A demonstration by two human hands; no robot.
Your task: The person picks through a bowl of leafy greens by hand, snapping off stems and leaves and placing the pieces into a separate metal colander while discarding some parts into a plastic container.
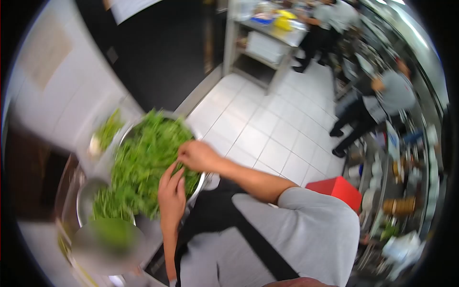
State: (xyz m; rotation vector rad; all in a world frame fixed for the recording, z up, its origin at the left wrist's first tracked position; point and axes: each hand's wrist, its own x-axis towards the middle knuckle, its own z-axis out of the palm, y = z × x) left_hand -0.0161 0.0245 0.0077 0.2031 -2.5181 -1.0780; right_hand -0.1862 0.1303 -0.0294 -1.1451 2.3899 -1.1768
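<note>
A large metal bowl [204, 181] is heaped with leafy greens [143, 158], which look like fresh herbs or salad leaves. Over its near side my two hands meet at the fingertips. My right hand [197, 156] is closed, its thumb and fingers pinched together. From below comes my left hand [172, 189], fingers fairly straight and drawn together against the right fingertips. A small dark-green bit, apparently a leafy green stem, shows between them, partly hidden by the fingers.
Beside the large bowl stands a smaller metal bowl [85, 203] with more greens. A blurred round pale container [107, 256] holds something green. Further off are a red bin [334, 191], a steel shelf table [267, 28], a co-worker [394, 93] and another person [330, 19].
</note>
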